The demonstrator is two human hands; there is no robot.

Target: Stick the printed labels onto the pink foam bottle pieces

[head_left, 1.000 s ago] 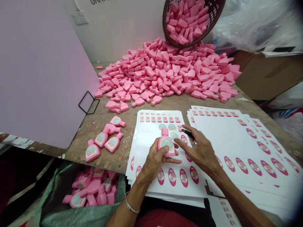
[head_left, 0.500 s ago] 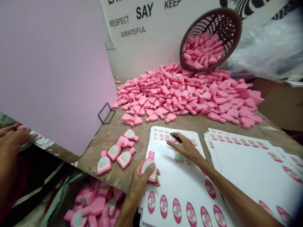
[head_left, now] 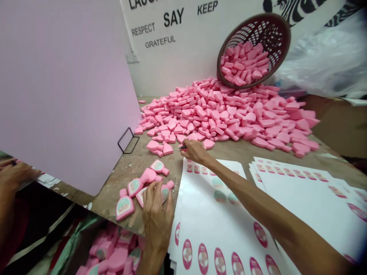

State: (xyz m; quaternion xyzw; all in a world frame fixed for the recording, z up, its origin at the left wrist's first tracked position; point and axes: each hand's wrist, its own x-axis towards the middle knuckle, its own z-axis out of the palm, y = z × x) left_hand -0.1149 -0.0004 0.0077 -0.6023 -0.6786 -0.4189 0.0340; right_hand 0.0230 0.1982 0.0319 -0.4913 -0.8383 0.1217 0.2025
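My left hand is over the small group of labelled pink bottles at the table's front edge, its fingers closed round a labelled pink bottle. Several other labelled bottles lie beside it to the left. My right hand is at the front of the big pile of plain pink bottles, with a dark, thin tool between its fingers. It is over a pink bottle there, partly hidden by the fingers. Beneath my right forearm lies a white sticker sheet with pink and green labels.
More sticker sheets lie at the right. A brown basket of pink bottles tips over the pile. A large pink board and a wire stand are at the left. Another person's hand shows beyond the board, above a bin of bottles.
My left hand has moved left with the labelled bottle from beside the sheet to the bottle group. My right hand has moved up and left from the sheet to the pile's front.
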